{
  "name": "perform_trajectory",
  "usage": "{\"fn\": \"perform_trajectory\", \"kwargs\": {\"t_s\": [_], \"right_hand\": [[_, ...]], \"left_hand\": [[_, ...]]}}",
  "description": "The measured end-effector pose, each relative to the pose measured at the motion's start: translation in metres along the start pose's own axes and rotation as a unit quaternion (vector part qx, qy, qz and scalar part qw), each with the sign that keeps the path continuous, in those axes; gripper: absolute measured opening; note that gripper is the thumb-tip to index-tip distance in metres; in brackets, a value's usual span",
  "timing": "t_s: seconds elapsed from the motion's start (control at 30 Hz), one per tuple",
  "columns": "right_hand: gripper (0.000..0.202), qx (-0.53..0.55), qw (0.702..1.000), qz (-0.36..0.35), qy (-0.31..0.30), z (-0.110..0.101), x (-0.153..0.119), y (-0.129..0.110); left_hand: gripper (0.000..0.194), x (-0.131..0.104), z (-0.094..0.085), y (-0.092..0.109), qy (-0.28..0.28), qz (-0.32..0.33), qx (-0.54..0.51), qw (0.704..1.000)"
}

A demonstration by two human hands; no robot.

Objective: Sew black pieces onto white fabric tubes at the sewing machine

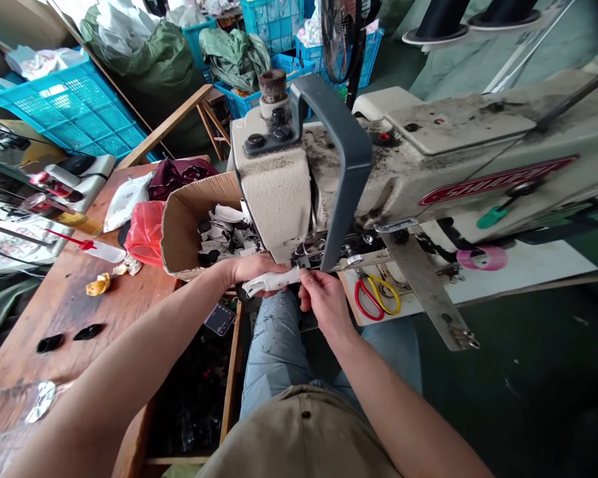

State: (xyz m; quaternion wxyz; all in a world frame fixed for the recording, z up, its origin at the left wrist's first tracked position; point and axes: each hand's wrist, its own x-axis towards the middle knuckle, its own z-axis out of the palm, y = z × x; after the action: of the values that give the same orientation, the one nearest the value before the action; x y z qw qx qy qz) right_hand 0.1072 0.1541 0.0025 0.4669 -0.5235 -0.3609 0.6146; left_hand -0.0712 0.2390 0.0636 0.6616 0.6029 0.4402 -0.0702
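A rolled white fabric piece (273, 281) is held low under the head of a sewing machine (276, 182). My left hand (251, 267) is closed around its left part, with the thumb along the top. At the piece's right end, the thumb and fingers of my right hand (322, 293) pinch the edge, beside a small dark spot. The needle area (313, 251) is just above my fingertips, partly behind a grey bent guard (351, 153). Red-and-yellow-handled scissors (378, 296) lie on the machine bed, right of my right hand.
A cardboard box (179, 229) with black and white pieces stands left of the machine, on a wooden table (124, 305) with a red bag (145, 229). A metal plate (425, 285) juts toward me; pink tape (482, 258) lies beyond. Below sits a phone (220, 319).
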Motion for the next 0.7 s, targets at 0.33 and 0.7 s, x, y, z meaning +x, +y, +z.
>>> {"fn": "perform_trajectory", "kwargs": {"t_s": [0.33, 0.7], "right_hand": [[0.042, -0.048, 0.999, 0.000, -0.001, 0.001, 0.000, -0.006], [0.039, -0.062, 0.998, -0.017, 0.001, 0.002, -0.006, -0.007]], "left_hand": [[0.048, -0.030, 0.054, 0.037, 0.289, -0.050, 0.536, 0.792], [0.036, -0.018, 0.026, 0.025, 0.150, 0.033, 0.533, 0.832]]}}
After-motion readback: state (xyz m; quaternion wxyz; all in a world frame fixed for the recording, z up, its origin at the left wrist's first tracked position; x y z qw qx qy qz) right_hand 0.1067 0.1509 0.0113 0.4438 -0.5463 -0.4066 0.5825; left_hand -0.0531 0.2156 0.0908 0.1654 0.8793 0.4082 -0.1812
